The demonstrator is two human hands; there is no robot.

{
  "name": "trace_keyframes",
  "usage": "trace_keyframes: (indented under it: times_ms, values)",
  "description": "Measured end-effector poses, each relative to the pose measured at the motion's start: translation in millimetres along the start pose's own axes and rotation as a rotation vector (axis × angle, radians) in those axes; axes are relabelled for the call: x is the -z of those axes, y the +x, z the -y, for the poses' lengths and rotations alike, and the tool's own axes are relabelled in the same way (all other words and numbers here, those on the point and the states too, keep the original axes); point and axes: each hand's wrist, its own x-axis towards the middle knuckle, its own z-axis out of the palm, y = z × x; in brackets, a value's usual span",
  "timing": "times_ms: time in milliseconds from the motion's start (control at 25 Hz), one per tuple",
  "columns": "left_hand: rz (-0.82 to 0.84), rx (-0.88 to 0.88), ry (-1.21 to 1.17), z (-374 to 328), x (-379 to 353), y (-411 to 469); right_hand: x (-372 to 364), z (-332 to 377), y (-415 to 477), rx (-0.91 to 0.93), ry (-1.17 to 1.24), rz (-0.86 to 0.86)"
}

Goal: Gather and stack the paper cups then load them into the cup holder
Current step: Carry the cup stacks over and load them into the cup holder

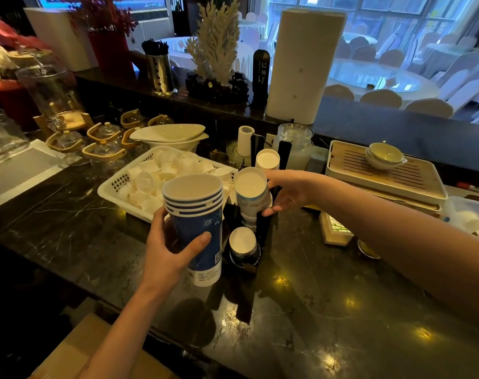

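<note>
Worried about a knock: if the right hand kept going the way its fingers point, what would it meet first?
The right hand already touches the upside-down cup stack in the cup holder; going on leftward, it would likely push that stack toward the white basket.

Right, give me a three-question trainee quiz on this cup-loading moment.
1. True or false: the left hand holds a single cup.
2. What does the right hand grip? A) the basket B) upside-down cups in the holder C) the tray
3. The blue stack in the left hand faces mouth ____.

Key: 1 false, several nested rims show; 2 B; 3 up.
</note>
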Motion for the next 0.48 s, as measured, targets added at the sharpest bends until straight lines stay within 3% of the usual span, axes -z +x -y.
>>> trace_keyframes:
  times_ms: [120,240,360,480]
  values:
    - [0.007,0.001,0.005,1.1,1.5,1.3,-2.2,-3.0,-14.4,0.236,-0.362,-0.311]
    - [0.0,0.0,0.008,0.5,2.8,2.5,-6.8,-14.0,-24.6,0.621,-0.713,-0.682]
    - [-0.006,0.001,0.014,1.4,3.9,2.9,-16.9,-27.4,-23.0,0.893,-0.821,-0.617]
    - [-0.003,0.009,0.015,2.2,3.2,1.7,-20.3,-38.8,-4.9,0.986,-1.198,-0.618]
